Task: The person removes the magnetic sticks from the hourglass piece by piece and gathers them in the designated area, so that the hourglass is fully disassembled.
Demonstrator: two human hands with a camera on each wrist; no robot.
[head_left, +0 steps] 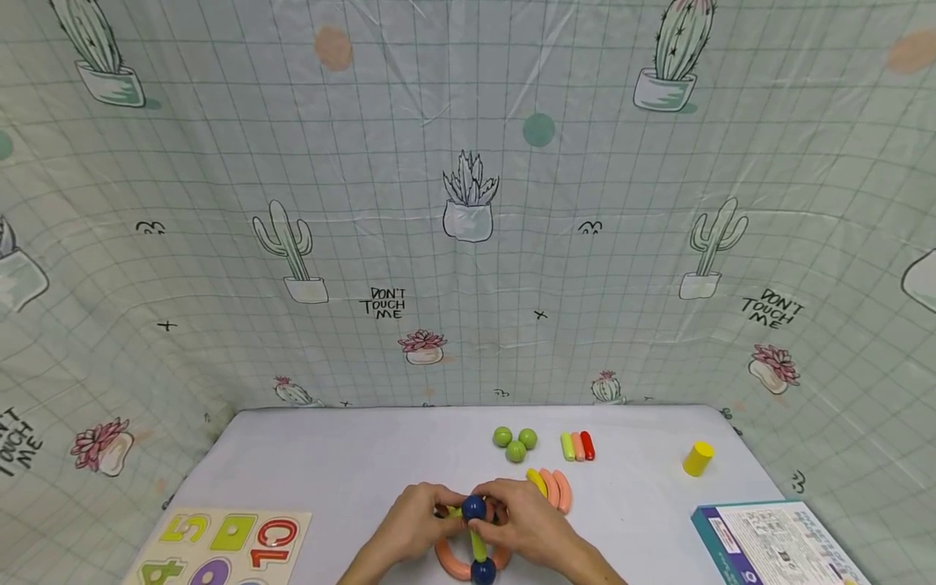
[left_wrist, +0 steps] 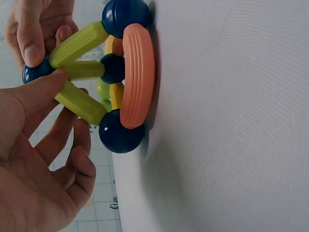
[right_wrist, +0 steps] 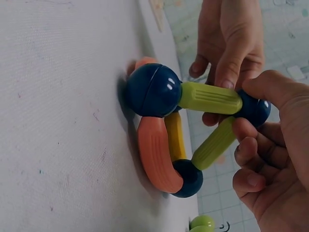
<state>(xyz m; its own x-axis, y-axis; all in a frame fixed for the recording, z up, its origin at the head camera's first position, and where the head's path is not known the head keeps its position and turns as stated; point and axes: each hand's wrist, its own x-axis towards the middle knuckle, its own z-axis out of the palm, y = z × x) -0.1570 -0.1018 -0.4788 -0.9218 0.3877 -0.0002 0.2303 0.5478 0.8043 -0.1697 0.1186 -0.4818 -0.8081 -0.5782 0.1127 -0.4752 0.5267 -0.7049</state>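
Note:
A small pyramid of magnetic sticks and balls stands at the front of the table. Its base is a ring of salmon curved sticks [left_wrist: 137,76] and a yellow one [right_wrist: 175,135], joined by blue balls [head_left: 483,571]. Three straight green sticks [left_wrist: 79,37] slope up from these to one blue top ball [head_left: 474,507]. With thumb and fingers my left hand [head_left: 417,517] pinches a green stick [left_wrist: 82,104] right beside the top ball. My right hand [head_left: 532,520] grips that top ball from the other side, thumb and fingertips around it.
Behind the hands lie three green balls [head_left: 516,451], short straight sticks [head_left: 578,446] and spare curved sticks [head_left: 553,491]. A yellow cylinder [head_left: 698,459] and a flat box [head_left: 782,540] are on the right. A number puzzle board [head_left: 241,518] lies at left. Patterned cloth [head_left: 468,268] hangs behind.

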